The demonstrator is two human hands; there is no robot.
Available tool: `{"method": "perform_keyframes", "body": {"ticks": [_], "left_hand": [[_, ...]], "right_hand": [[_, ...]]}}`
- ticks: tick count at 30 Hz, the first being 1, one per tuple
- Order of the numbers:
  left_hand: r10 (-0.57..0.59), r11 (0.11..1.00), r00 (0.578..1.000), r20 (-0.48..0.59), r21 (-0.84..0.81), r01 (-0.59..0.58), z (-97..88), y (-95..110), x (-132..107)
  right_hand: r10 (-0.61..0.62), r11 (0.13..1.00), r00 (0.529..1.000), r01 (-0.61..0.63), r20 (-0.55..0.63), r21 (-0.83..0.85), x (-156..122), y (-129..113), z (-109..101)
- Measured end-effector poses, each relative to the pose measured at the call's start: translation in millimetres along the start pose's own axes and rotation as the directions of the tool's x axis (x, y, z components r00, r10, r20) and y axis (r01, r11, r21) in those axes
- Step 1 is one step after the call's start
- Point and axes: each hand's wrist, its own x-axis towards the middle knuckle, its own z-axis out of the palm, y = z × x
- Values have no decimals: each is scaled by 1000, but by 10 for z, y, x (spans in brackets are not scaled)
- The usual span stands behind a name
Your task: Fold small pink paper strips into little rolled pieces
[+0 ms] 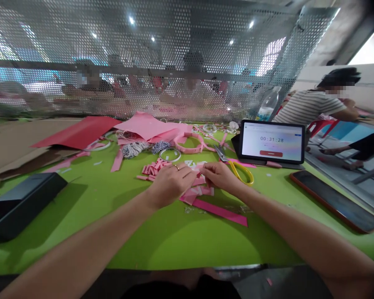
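My left hand (171, 185), a ring on one finger, is closed with its fingertips turned toward the other hand; what they hold is hidden. My right hand (220, 176) pinches a small piece of pink paper (198, 167) between thumb and finger. Beside my left hand lies a pile of small rolled pink paper pieces (152, 167). Below the hands are pale pink paper strips (191, 195) and a bright pink strip (221, 212). Scissors with yellow handles (241, 173) rest just behind my right hand. A pink ring-shaped band (189, 147) stands farther back.
A roll of tape (170, 155), bundles of string (134, 149), pink sheets (146, 126) and a red sheet (77, 132) lie behind. A tablet (271, 142) stands at right, near a phone (335, 199). A black box (25, 203) is left. A person (314, 106) sits beyond.
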Motion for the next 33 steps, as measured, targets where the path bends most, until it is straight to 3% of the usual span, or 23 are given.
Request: {"method": "perform_keyframes", "body": {"ticks": [2,4,7,9,14,20,22,24,28,33], "left_hand": [[-44,995,998,-51,-97,39,13,12,10],[-168,941,981,-99,-312,130,33,15,22],[-439,711,897,-49,-629,313,57,-10,34],[-543,588,840,14,-707,392,76,-39,36],[-457,528,875,163,-742,414,144,-62,33],[-476,516,865,159,-746,421,171,-53,26],[-492,444,849,191,-784,433,180,-62,23],[-506,316,828,243,-841,439,192,-68,21],[-495,71,802,335,-904,421,211,-55,17],[-452,-18,792,410,-892,452,209,-17,16]], "right_hand": [[-4,1000,1000,3,-15,-28,-6,-24,-12],[-12,999,999,10,-49,-48,-13,-50,-25],[-31,999,995,27,-94,-45,-21,-85,-43],[-37,999,995,36,-94,-10,-26,-98,-48],[-47,993,995,56,-88,102,-44,-79,-35],[-62,984,979,93,-194,153,-31,-10,-57],[-46,992,974,71,-223,104,-6,23,-83],[-59,997,971,44,-230,-69,20,61,-104],[-148,908,959,36,-241,-417,26,88,-112],[-283,877,917,130,-280,-462,-81,-39,-96]]}}
